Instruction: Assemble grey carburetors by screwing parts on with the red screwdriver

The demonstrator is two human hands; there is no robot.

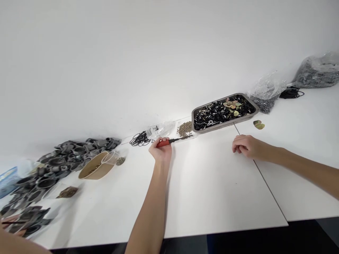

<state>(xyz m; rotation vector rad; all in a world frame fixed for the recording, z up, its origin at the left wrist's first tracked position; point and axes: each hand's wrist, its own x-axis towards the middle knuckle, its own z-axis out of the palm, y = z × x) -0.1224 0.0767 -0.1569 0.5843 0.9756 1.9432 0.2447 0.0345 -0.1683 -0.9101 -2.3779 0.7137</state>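
Observation:
My left hand (161, 151) is closed around the red handle of a screwdriver (172, 141), whose dark shaft points right toward a small heap of brass screws (184, 129). My right hand (245, 145) rests on the white table (212, 187) with its fingers curled under, below a metal tray (254, 112); whether anything is in it is hidden. The tray holds several black rings and some greenish discs (232, 104). Two loose discs (259, 124) lie just right of the tray.
A pile of dark grey plastic parts (53, 165) covers the table's left side, beside a tan paper bowl (94, 170) and a clear cup (111, 157). Black rubber bands (140, 139) and a clear bag (160, 129) sit near the screwdriver. Filled plastic bags (316, 72) stand far right.

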